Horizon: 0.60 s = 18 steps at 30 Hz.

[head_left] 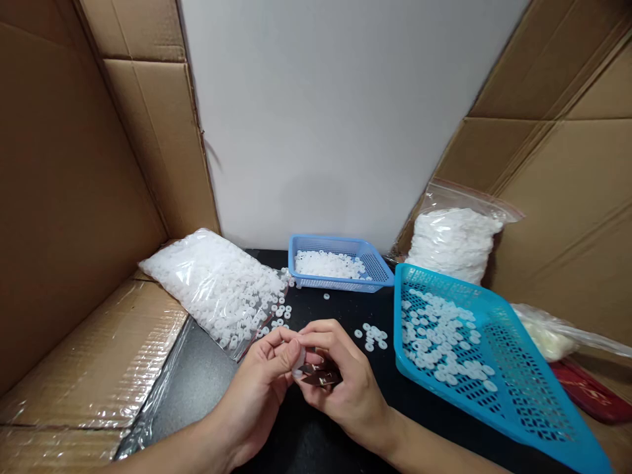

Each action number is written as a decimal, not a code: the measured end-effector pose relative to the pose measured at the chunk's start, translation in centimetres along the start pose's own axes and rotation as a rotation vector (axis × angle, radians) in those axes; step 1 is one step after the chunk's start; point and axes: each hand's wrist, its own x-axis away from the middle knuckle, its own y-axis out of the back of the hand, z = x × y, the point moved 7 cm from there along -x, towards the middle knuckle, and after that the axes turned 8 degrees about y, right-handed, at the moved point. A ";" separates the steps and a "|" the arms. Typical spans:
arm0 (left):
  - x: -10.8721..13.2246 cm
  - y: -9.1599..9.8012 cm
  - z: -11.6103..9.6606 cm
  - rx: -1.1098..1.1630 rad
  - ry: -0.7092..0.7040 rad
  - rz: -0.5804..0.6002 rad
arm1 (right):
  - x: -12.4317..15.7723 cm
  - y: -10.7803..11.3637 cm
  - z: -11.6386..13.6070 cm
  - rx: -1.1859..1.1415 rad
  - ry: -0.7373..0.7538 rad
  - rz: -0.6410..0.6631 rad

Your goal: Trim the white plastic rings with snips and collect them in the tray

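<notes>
White ring, pinched between thumb and forefinger of the left hand, low in the middle above the black table. The right hand is closed around a small metal piece, mostly hidden by its fingers. Nearby are a small basket, a large basket cut off at the corner, and three bags of rings.

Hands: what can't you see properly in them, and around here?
Head view:
- metal piece: mostly hidden under right hand; shape unclear.
- ring: half covered by left hand.
- big basket: corner cut off by bottom edge.
- red thing: partly behind it, cut by right edge.
</notes>
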 end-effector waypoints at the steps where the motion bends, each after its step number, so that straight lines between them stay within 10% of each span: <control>1: 0.1 -0.1 -0.1 0.002 0.005 0.003 | 0.0 0.0 -0.1 -0.032 -0.020 0.000; 18: 0.8 -0.7 -1.0 -0.054 -0.073 0.061 | 0.8 -0.1 -0.7 -0.606 -0.342 -0.016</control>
